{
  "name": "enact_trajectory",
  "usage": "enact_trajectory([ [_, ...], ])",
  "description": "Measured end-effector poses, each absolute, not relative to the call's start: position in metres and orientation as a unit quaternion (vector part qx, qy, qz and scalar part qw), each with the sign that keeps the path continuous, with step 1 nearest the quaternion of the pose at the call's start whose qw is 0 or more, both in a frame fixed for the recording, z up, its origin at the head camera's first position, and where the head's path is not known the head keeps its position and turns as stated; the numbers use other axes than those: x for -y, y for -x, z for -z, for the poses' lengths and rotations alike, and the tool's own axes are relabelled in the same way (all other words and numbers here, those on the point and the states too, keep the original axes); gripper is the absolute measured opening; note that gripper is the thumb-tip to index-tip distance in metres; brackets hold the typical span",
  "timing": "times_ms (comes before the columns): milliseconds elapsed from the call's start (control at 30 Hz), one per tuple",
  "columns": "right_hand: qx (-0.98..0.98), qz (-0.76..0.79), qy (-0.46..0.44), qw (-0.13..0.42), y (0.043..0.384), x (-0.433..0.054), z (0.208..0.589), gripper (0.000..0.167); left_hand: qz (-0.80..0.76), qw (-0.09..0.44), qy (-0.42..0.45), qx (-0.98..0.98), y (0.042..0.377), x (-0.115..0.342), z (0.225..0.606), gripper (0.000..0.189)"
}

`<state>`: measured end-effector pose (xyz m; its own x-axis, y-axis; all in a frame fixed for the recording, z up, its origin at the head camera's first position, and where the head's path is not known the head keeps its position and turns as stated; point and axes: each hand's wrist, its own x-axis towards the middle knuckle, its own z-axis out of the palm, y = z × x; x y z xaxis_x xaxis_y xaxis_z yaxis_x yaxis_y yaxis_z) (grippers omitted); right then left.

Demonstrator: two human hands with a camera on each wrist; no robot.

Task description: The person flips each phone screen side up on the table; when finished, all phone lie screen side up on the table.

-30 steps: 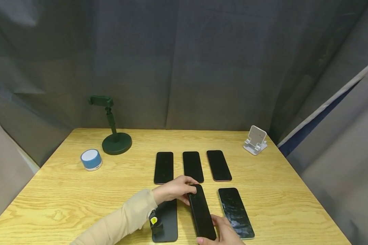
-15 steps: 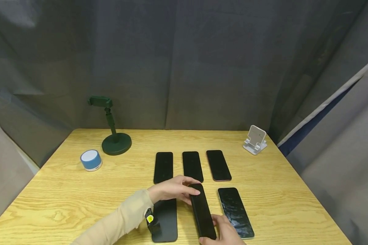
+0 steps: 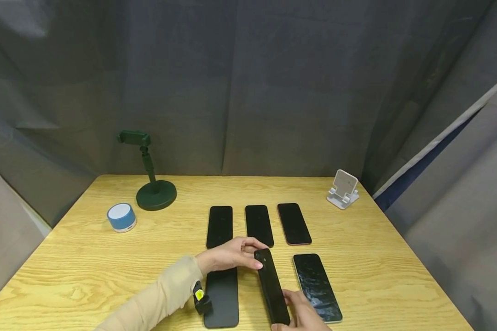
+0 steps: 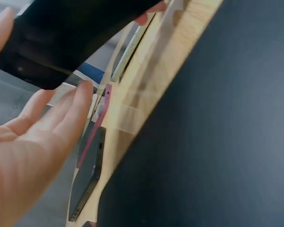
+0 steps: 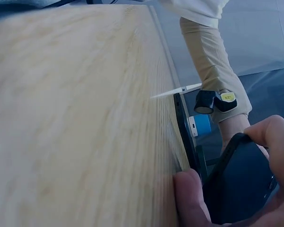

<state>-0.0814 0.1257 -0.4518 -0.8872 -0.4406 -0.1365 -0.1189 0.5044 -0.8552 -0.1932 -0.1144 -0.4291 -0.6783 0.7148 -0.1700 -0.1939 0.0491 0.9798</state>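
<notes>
A black smartphone (image 3: 274, 294) is tilted up on its long side near the table's front. My right hand (image 3: 302, 312) grips its lower end, thumb on one edge and fingers on the other; the right wrist view shows the phone (image 5: 241, 182) between them. At the upper end, my left hand (image 3: 232, 254) is spread, its thumb tip at the phone's left edge. In the left wrist view the fingers of the left hand (image 4: 42, 137) are extended just below the phone's end (image 4: 52, 52). A dark grey phone (image 3: 222, 299) lies under the left wrist.
Three phones lie in a back row: left (image 3: 220, 226), middle (image 3: 259, 225) and right (image 3: 294, 224). Another phone with a reflective screen (image 3: 316, 287) lies to the right. Behind stand a green phone stand (image 3: 156, 195), a blue speaker (image 3: 122, 217) and a white folding stand (image 3: 344, 189).
The held phone has turned further onto its side. The left thumb has slid from the phone's face to its edge, and the left hand has loosened. The right hand keeps its grip.
</notes>
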Motion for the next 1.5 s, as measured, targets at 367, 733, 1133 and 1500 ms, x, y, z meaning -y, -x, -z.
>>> enact_trajectory([
  [367,-0.777,0.542,0.156,0.279,0.087,-0.127,0.441,0.078,-0.712,0.324,-0.219,-0.583,0.186,0.108,0.436,0.048],
  [733,-0.815,0.504,0.127,0.255,0.101,-0.123,0.413,0.073,-0.701,0.303,-0.202,-0.613,0.183,0.1,0.432,0.047],
  [1133,-0.826,0.524,0.13,0.161,0.117,-0.114,0.4,0.055,-0.682,0.273,-0.198,-0.65,0.178,0.091,0.429,0.034],
  [1500,-0.836,0.507,0.173,0.116,0.121,-0.122,0.396,0.034,-0.673,0.25,-0.181,-0.673,0.175,0.094,0.429,0.042],
])
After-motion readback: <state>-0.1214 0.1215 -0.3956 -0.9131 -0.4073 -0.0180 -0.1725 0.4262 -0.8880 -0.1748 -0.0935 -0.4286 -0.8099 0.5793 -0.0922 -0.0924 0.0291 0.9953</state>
